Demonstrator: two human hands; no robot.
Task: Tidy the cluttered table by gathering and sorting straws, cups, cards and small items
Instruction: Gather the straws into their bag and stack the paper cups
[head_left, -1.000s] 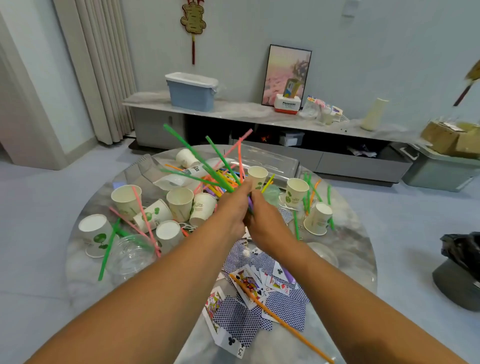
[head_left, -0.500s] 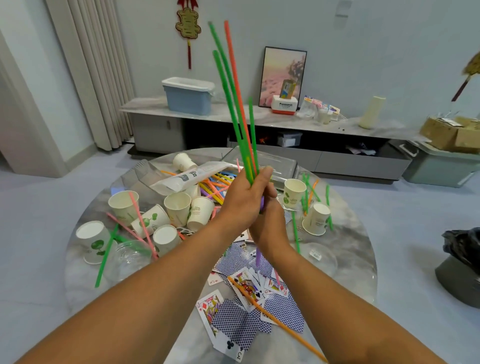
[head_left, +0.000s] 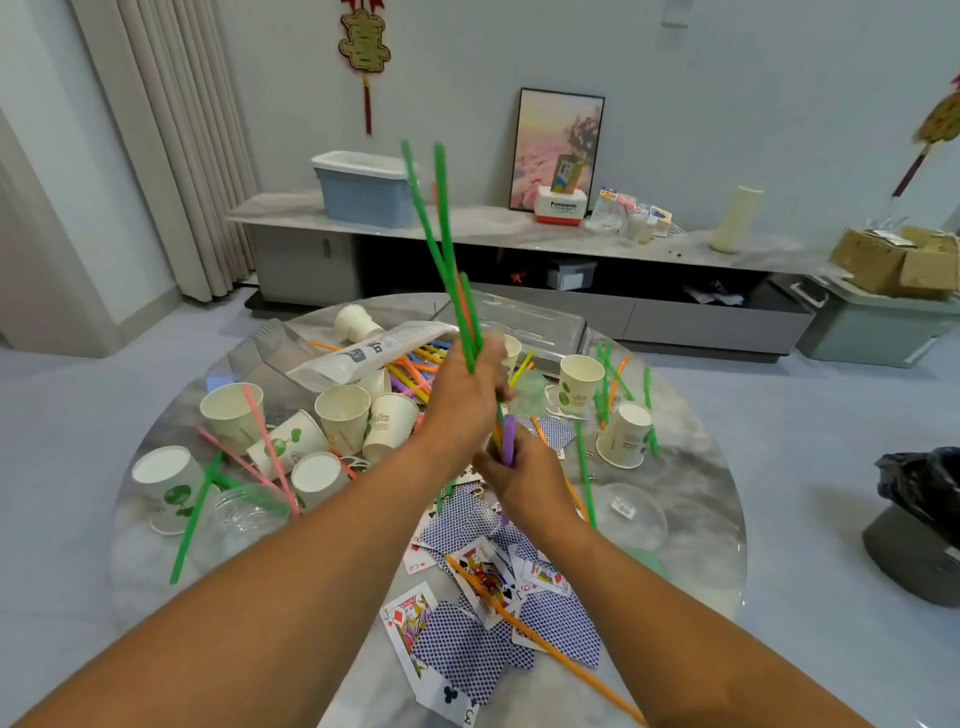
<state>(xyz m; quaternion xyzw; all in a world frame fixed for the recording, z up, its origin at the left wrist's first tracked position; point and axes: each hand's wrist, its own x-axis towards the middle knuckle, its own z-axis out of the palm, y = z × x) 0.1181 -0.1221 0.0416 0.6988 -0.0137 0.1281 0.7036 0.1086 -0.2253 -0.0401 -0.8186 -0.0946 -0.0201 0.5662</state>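
A round marble-patterned table is set in the foreground on a pale floor. Behind it, a long low grey cabinet is placed against the wall. On its top, a blue storage bin with a white lid is seen at the left, a framed pink picture is leaned against the wall, and a small red-and-white box is set in front of the picture. A cream cylinder is stood further right. A red and gold ornament is hung on the wall, and beige curtains are drawn at the left. Cardboard boxes are stacked on a grey bin at the right, and a black bag is seen below.
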